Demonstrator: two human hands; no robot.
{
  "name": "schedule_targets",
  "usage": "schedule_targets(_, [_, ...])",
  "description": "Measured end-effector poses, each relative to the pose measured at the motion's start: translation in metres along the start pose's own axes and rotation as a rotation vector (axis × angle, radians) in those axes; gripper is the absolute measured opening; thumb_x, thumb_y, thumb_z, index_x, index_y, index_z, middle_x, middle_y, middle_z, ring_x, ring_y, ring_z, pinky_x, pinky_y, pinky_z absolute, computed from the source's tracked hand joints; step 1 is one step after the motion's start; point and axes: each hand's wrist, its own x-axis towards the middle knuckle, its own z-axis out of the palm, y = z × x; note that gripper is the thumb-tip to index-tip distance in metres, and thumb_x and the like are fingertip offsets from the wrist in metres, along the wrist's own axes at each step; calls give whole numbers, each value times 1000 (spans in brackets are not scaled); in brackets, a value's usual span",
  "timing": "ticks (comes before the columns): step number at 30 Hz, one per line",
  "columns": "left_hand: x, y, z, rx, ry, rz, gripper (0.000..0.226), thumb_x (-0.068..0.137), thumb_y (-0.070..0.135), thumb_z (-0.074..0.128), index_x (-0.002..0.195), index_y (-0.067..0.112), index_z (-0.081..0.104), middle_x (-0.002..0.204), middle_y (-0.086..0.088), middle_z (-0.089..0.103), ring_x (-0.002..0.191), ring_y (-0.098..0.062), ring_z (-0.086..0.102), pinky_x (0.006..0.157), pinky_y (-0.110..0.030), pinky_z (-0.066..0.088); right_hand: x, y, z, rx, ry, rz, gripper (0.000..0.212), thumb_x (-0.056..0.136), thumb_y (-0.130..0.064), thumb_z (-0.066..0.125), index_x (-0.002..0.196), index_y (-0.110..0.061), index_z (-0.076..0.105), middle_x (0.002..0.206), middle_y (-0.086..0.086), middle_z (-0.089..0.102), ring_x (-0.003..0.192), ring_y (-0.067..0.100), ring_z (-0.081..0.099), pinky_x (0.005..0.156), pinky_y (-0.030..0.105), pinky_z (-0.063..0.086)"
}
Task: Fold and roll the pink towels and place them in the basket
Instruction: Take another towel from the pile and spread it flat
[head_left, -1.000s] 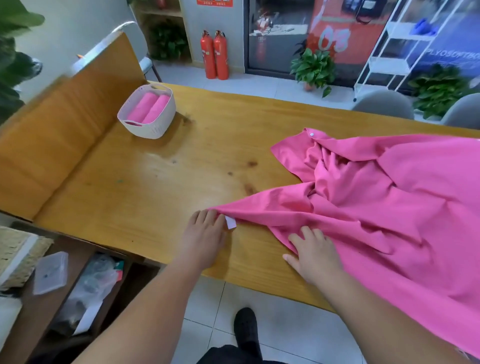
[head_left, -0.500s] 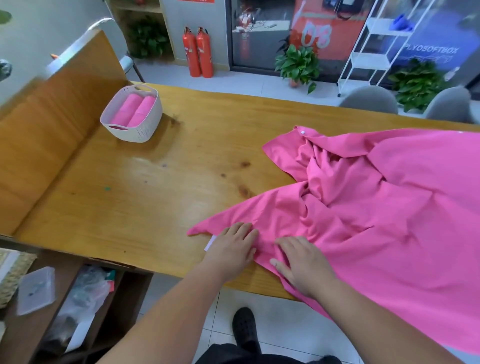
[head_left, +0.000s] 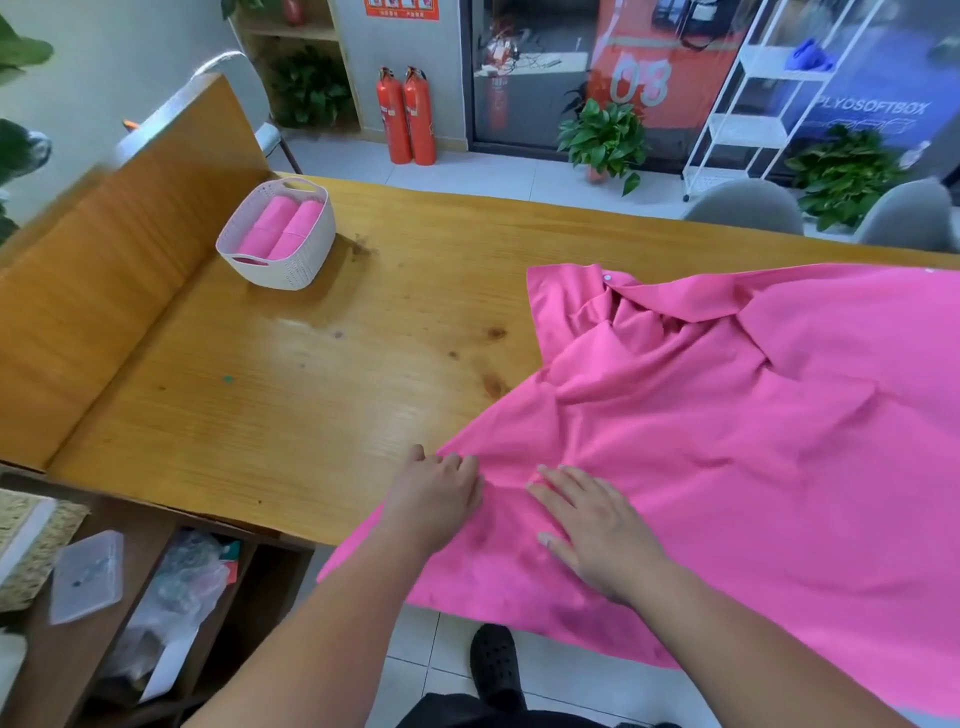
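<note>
Wooden table (head_left: 260, 395) carries a big pink towel (head_left: 753, 441) on its right part, crumpled, with the near side hanging over the edge. Right hand (head_left: 592, 525) lies flat on it, fingers straight. Left hand (head_left: 434, 499) rests at the towel's left border with fingers bent; whether it pinches the cloth I cannot tell. White basket (head_left: 291, 273) at far left holds two rolled towels (head_left: 283, 231).

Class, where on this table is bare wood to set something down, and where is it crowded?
Bare wood lies between the basket and the pink towel, to the table's near edge. Crowded: the right side, where left hand and right hand rest on it.
</note>
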Motion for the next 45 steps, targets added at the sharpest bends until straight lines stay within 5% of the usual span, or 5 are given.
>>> schedule_targets(7, [19, 10, -9, -193, -244, 36, 54, 100, 47, 42, 148, 21, 45, 151, -10, 52, 138, -31, 49, 111, -48, 46, 8, -7, -3, 60, -47, 208, 77, 103, -66, 33, 168, -32, 10, 176, 3, 10, 161, 26, 10, 130, 46, 16])
schedule_targets(13, [37, 20, -12, -99, -182, 23, 49, 102, 46, 36, 135, 17, 59, 109, -7, 67, 96, -32, 64, 82, -45, 50, 17, 9, -23, 54, 50, 207, 68, 100, -63, 31, 158, -28, 41, 148, -6, 53, 132, 21, 49, 110, 41, 43])
schedule_targets(21, [109, 22, -11, -273, -271, -8, 70, 107, 44, 44, 167, 16, 21, 174, -5, 20, 161, -24, 15, 129, -45, 21, 46, 49, -48, 115, 94, 332, 68, 105, -61, 40, 164, -28, 31, 172, 1, 25, 157, 25, 23, 126, 43, 27])
schedule_targets(35, [249, 5, 27, -217, -378, -149, 72, 105, 56, 25, 166, 19, 23, 171, -3, 31, 157, -20, 29, 129, -46, 19, 148, 157, -83, 190, 140, 510, 81, 103, -69, 27, 168, -26, 9, 176, 7, 3, 162, 29, 2, 131, 47, 8])
schedule_targets(45, [285, -119, 38, -44, -377, -241, 71, 103, 61, 34, 159, 18, 37, 149, -12, 44, 139, -34, 47, 118, -47, 36, 230, 182, -107, 131, 68, 503, 81, 101, -74, 22, 168, -30, 12, 173, -4, 23, 155, 26, 24, 122, 48, 28])
